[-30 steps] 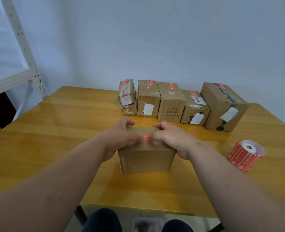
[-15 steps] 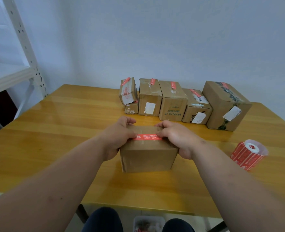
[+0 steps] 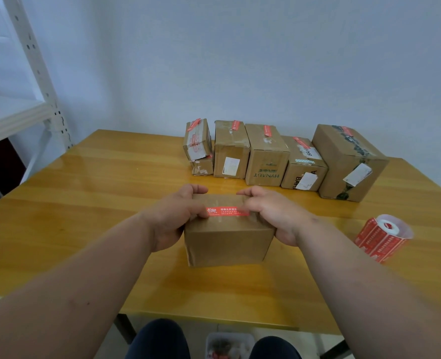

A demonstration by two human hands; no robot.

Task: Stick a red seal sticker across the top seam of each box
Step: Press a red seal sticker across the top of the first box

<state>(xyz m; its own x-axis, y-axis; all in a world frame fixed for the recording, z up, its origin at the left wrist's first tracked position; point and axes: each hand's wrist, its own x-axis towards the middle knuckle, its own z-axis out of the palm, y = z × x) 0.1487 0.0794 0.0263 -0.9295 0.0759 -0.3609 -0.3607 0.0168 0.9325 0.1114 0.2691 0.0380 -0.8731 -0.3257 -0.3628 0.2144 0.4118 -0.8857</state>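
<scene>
**Seal sticker pressed on front box; both hands on box top**

At the far left, beyond the worktop's left edge, stands a white metal shelving rack (image 3: 20,104). The glossy yellow wooden worktop (image 3: 84,203) carries everything else.

Left hand (image 3: 174,216): laid on the left end of the plain brown cardboard box (image 3: 227,242), fingers curled over its far top edge, thumb pressing the left end of the red rectangular seal sticker with white print (image 3: 227,211). It grips the box rather than lifting it.

The box sits on the worktop near the middle of the front edge. The sticker lies flat along its top face, close to the near top edge, spanning between the two thumbs.

Right hand (image 3: 273,216): placed likewise on the box's right end, fingers over the far top edge, thumb on the sticker's right end, palm against the right side.

Along the back edge, right of centre, a row of brown cardboard boxes (image 3: 266,156) stands side by side, each with a red strip on top; the leftmost is two small boxes stacked.

Near the right edge, well apart from the handled box, lies a roll of red seal stickers on a white core (image 3: 381,237), on its side.
</scene>
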